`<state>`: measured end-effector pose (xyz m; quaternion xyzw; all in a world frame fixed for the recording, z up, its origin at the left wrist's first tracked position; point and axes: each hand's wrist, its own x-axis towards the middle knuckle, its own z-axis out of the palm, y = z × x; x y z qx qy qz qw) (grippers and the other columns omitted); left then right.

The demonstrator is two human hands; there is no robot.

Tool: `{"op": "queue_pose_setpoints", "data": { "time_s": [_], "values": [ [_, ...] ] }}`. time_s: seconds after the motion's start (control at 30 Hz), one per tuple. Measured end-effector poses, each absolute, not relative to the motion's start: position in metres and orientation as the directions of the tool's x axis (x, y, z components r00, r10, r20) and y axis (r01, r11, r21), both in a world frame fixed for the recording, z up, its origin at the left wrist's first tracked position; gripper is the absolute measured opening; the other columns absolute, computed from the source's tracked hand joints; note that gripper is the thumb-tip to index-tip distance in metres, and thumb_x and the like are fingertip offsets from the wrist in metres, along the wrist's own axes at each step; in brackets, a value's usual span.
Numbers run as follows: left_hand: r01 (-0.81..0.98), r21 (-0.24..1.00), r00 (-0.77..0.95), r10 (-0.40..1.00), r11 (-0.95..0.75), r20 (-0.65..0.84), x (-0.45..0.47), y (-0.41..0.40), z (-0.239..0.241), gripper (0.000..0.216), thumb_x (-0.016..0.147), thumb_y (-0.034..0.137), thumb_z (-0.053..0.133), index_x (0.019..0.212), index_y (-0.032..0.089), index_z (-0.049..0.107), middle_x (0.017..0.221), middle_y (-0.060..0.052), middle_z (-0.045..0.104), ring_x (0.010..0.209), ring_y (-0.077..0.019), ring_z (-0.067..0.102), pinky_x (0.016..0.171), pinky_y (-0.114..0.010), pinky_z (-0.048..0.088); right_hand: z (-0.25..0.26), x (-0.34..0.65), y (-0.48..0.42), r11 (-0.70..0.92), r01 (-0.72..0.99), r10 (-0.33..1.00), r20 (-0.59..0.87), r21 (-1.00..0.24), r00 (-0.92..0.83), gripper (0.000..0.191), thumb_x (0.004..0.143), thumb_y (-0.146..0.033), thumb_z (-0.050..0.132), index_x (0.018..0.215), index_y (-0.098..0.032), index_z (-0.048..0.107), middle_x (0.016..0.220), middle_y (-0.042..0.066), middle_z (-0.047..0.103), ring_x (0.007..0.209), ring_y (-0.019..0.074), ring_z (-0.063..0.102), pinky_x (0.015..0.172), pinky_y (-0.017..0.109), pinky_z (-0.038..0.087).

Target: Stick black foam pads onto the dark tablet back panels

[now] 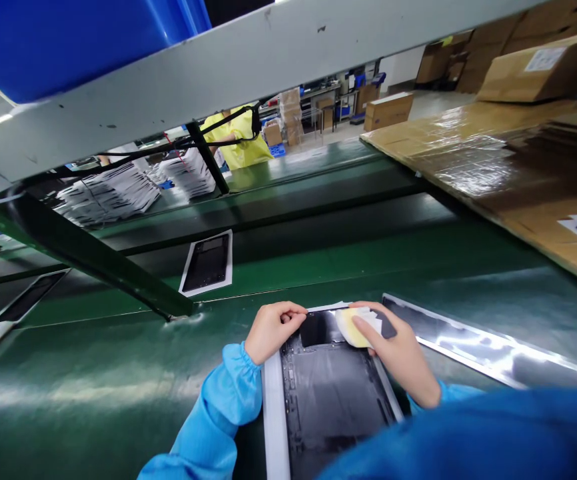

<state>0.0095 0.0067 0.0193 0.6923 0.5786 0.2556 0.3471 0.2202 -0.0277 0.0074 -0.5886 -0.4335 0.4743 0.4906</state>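
A dark flat panel (338, 393) in a pale frame, like a tablet-sized device housing, lies on the green bench in front of me. A shiny black rectangle (318, 328) sits near its far edge. My left hand (277, 327) is at the far left corner, thumb and forefinger pinched together; whether something thin is between them cannot be made out. My right hand (401, 347) grips a small pale yellow and white wad (358, 327), layered like folded cloth or paper, over the panel's far right corner. Part of the panel's near end is hidden by my blue sleeve.
On the right lies a long glossy dark sheet (488, 340) with a white border. Another framed panel (207, 261) rests farther back. A green metal post (98, 257) rises at left under a grey shelf beam (268, 50). Cardboard (468, 153) covers the right side. A person in yellow (243, 143) is beyond.
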Motion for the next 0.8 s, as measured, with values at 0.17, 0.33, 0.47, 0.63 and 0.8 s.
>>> {"op": "queue_pose_setpoints", "data": {
  "time_s": [0.17,0.33,0.47,0.63,0.8],
  "values": [
    [0.627,0.775,0.201,0.978,-0.08,-0.062,0.007,0.008,0.015,0.025,0.077,0.03,0.057,0.085,0.017,0.076,0.069,-0.001,0.07,0.058,-0.012,0.054,0.058,-0.022,0.043,-0.006,0.217,-0.022,-0.057,0.186,0.992,-0.036,-0.981,0.117,0.033,0.071,-0.051,0.063,0.089,-0.024,0.069,0.094,0.001,0.072,0.088,0.0235,0.064,0.078,0.032,0.048],
    [0.632,0.771,0.209,0.975,-0.076,-0.076,0.007,0.01,0.014,0.024,0.077,0.03,0.057,0.085,0.017,0.076,0.069,-0.001,0.069,0.058,-0.0115,0.054,0.058,-0.021,0.042,-0.012,0.218,-0.021,-0.051,0.255,0.994,-0.025,-0.965,0.106,0.032,0.076,-0.051,0.058,0.092,-0.024,0.066,0.095,0.002,0.072,0.089,0.0242,0.064,0.075,0.032,0.049],
    [0.634,0.771,0.211,0.972,-0.06,-0.099,0.008,0.011,0.017,0.024,0.077,0.028,0.057,0.085,0.017,0.076,0.07,-0.001,0.07,0.058,-0.0117,0.054,0.058,-0.022,0.043,-0.012,0.219,-0.021,-0.045,0.281,0.995,-0.016,-0.959,0.103,0.032,0.076,-0.051,0.056,0.092,-0.024,0.065,0.095,0.002,0.072,0.087,0.023,0.065,0.075,0.031,0.05],
    [0.635,0.771,0.21,0.971,-0.046,-0.116,0.008,0.011,0.017,0.024,0.077,0.029,0.058,0.086,0.016,0.076,0.066,0.0,0.068,0.055,-0.0112,0.053,0.057,-0.022,0.042,-0.013,0.219,-0.021,-0.037,0.314,0.996,-0.009,-0.949,0.088,0.031,0.078,-0.05,0.054,0.093,-0.024,0.065,0.097,0.002,0.072,0.089,0.0231,0.066,0.073,0.03,0.051],
    [0.633,0.773,0.211,0.97,-0.042,-0.12,0.008,0.01,0.016,0.024,0.077,0.029,0.058,0.086,0.016,0.076,0.065,0.0,0.067,0.056,-0.0114,0.053,0.057,-0.021,0.042,-0.01,0.219,-0.023,-0.025,0.344,0.998,-0.002,-0.939,0.067,0.03,0.079,-0.048,0.053,0.094,-0.024,0.065,0.094,0.002,0.073,0.082,0.0217,0.067,0.066,0.028,0.051]
  ]
}}
